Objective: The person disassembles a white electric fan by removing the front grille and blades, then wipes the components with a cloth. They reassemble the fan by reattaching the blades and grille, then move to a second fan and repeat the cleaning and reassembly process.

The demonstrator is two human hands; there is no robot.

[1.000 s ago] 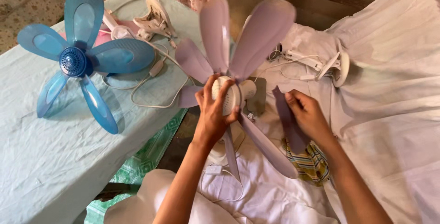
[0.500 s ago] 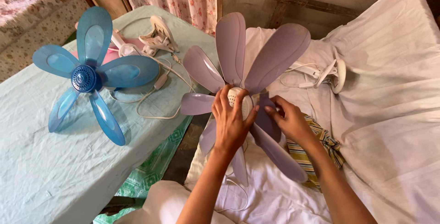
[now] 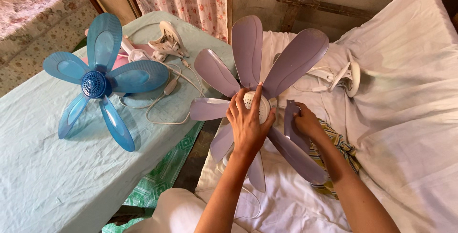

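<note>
A purple fan (image 3: 248,56) with several long blades and a white hub lies over a bed covered in a white sheet (image 3: 410,118). My left hand (image 3: 248,121) rests palm-down on the white hub and grips it. My right hand (image 3: 305,121) pinches a short purple blade (image 3: 289,116) just right of the hub. A striped cloth (image 3: 341,149) lies under my right forearm.
A blue fan (image 3: 98,82) with several blades lies on a pale blue-covered table (image 3: 43,176) at left, with white cords and a white clip base (image 3: 167,40) behind it. Another white clip base (image 3: 346,75) lies on the sheet at right. A green patterned floor (image 3: 157,185) shows between table and bed.
The purple fan has turned and settled flatter on the bed. My left hand moved onto the top of the hub. My right hand closed in on the short blade beside the hub.
</note>
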